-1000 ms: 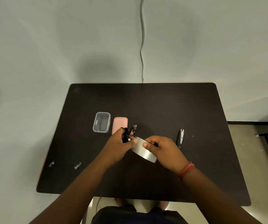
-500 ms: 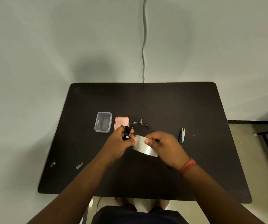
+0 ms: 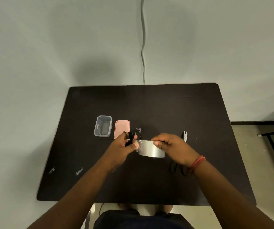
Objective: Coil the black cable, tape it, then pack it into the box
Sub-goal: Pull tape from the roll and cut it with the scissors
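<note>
My left hand [image 3: 122,147] grips a small bundle of coiled black cable [image 3: 129,137], which sticks out above the fingers. Its thumb pinches the loose end of clear tape [image 3: 138,145]. My right hand [image 3: 172,148] holds the tape roll [image 3: 151,150] just right of the left hand, thumb on the roll's top edge. The clear open box [image 3: 103,126] stands on the black table [image 3: 149,106] to the upper left of my hands. Beside the box lies its pink lid [image 3: 122,128].
A white snipper [image 3: 185,135] lies right of my right hand. Another black cable [image 3: 176,168] rests under my right wrist. Small tape scraps lie behind my hands [image 3: 138,130] and near the table's left front [image 3: 79,171]. A black stand is on the floor at right.
The tape roll has turned flatter and shifted slightly right as a short strip of tape is drawn out between my hands. The left hand keeps the cable bundle.
</note>
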`<state>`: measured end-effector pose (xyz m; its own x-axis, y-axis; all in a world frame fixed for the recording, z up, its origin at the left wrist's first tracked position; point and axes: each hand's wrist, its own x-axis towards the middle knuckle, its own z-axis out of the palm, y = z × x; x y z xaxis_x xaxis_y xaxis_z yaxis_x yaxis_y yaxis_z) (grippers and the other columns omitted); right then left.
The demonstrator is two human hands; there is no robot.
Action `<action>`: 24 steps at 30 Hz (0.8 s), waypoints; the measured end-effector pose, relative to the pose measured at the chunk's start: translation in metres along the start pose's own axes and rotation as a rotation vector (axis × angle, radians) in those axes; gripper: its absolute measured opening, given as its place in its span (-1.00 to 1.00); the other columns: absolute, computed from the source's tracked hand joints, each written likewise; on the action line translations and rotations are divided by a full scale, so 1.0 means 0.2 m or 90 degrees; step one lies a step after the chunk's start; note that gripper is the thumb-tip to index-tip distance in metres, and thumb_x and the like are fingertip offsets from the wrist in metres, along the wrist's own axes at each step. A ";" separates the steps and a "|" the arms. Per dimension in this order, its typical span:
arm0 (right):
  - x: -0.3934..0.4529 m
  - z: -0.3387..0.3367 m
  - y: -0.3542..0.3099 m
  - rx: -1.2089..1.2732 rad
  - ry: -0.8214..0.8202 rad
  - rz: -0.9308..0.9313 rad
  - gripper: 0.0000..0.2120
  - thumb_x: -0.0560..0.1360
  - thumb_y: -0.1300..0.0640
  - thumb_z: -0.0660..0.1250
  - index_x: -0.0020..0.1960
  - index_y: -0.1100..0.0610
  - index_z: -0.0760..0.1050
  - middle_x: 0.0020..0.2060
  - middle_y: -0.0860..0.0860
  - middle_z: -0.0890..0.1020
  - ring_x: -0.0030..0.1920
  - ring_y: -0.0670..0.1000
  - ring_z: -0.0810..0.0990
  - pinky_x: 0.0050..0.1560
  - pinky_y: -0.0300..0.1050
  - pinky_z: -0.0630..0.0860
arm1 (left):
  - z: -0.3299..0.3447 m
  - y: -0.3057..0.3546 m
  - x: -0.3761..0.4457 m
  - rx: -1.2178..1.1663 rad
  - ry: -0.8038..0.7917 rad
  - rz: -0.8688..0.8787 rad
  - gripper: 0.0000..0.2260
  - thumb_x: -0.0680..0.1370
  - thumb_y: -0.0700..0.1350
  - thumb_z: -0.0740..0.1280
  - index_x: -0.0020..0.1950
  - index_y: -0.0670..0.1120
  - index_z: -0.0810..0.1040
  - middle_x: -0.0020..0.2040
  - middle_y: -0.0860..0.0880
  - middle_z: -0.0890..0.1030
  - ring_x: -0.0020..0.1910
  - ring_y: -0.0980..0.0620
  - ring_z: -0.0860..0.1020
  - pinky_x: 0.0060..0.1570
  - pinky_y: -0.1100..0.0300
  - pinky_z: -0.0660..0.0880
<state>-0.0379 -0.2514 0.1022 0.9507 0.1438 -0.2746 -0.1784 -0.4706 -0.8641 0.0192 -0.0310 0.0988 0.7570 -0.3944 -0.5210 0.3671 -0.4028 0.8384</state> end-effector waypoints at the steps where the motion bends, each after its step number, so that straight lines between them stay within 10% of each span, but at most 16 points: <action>1: 0.00 0.00 0.00 0.004 -0.008 0.001 -0.80 0.60 0.15 0.26 0.15 0.09 0.61 -0.05 -0.10 0.61 0.04 -0.13 0.56 0.05 -0.35 0.42 | 0.01 0.00 0.00 0.002 -0.002 -0.002 -0.81 0.58 -0.16 0.35 0.14 0.08 0.53 0.16 0.01 0.61 0.24 -0.01 0.55 0.33 -0.02 0.46; 9: -0.11 0.03 0.30 0.016 0.380 0.210 -0.94 0.57 0.08 0.28 -0.03 0.00 0.53 -0.06 -0.05 0.56 -0.05 -0.09 0.56 -0.07 -0.25 0.41 | 0.02 -0.11 0.06 -0.092 0.030 -0.056 -0.77 0.55 -0.18 0.37 0.18 0.04 0.55 0.21 -0.08 0.62 0.25 -0.08 0.56 0.38 -0.13 0.41; 17: -0.28 0.31 0.68 -0.388 0.213 0.410 -0.58 0.50 -0.18 0.28 0.21 0.07 0.42 0.13 0.06 0.57 0.13 0.10 0.56 0.11 0.08 0.55 | 0.04 -0.19 0.11 -0.126 0.109 -0.074 -0.72 0.56 -0.15 0.37 0.26 -0.01 0.53 0.27 -0.06 0.59 0.28 -0.09 0.53 0.39 -0.15 0.39; 24: -0.19 0.34 0.65 -0.408 0.253 0.418 -0.62 0.45 -0.06 0.32 0.18 0.09 0.38 0.06 0.12 0.59 0.06 0.15 0.59 0.05 0.08 0.55 | 0.11 -0.17 0.20 -0.070 0.157 -0.068 -0.78 0.58 -0.15 0.34 0.23 -0.06 0.51 0.18 -0.07 0.60 0.21 -0.07 0.55 0.28 -0.05 0.46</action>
<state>-0.1146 -0.2582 -0.0287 0.7496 -0.5595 -0.3537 -0.6396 -0.7499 -0.1693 0.0244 -0.0510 0.0462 0.8145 -0.1370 -0.5637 0.4977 -0.3344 0.8003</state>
